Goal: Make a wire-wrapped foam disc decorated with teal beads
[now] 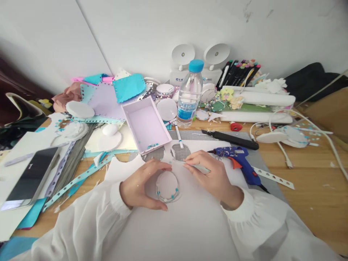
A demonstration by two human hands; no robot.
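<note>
A small round white disc point(167, 185) with a ring-shaped rim and blue and white bits along its lower edge lies on white paper in front of me. My left hand point(145, 185) curves around its left side, thumb and index finger spread apart below and above it; whether they touch the rim I cannot tell. Just up and right of the disc, my right hand point(208, 174) pinches a thin, pale, stick-like tool point(178, 161) that points left. Beyond both hands stands a lilac open box point(146, 125) with a few blue bits in its near end.
A blue glue gun point(241, 159) and a black utility knife point(231, 139) lie at right. Behind stands a water bottle point(190, 94). A phone point(32, 174), paper strips point(78, 179) and cut sheets cover the left side. A white cable point(320, 127) loops at far right.
</note>
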